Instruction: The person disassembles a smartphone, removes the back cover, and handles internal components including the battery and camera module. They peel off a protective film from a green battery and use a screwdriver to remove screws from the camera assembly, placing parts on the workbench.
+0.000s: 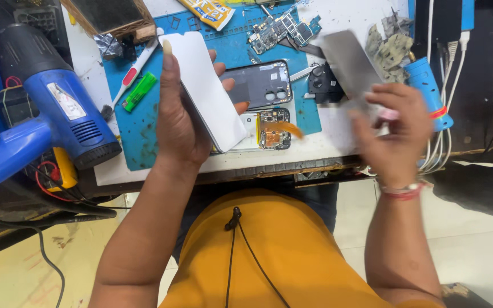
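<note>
Heat gun, blue, far left on the bench edge, nozzle pointing right toward the blue mat. Red-and-white brush and green lighter lie on the mat's left part, close together, not touching.

Left hand is raised over the mat, clamped on a white panel: thumb along the left edge, fingertips wrapped round the right edge. Panel tilted, top end leaning left, held off the bench.

Behind the panel: grey phone back flat on the mat. Just below it an opened phone with board exposed and orange flex sticking out right. Loose circuit boards further up the mat.

Right hand is over the bench's right edge, fingers closed on a thin grey sheet at its lower end; sheet angles up-left, motion-blurred, so can't tell what it is. Hands well apart. Blue cylinder and white cables just right of that hand.
</note>
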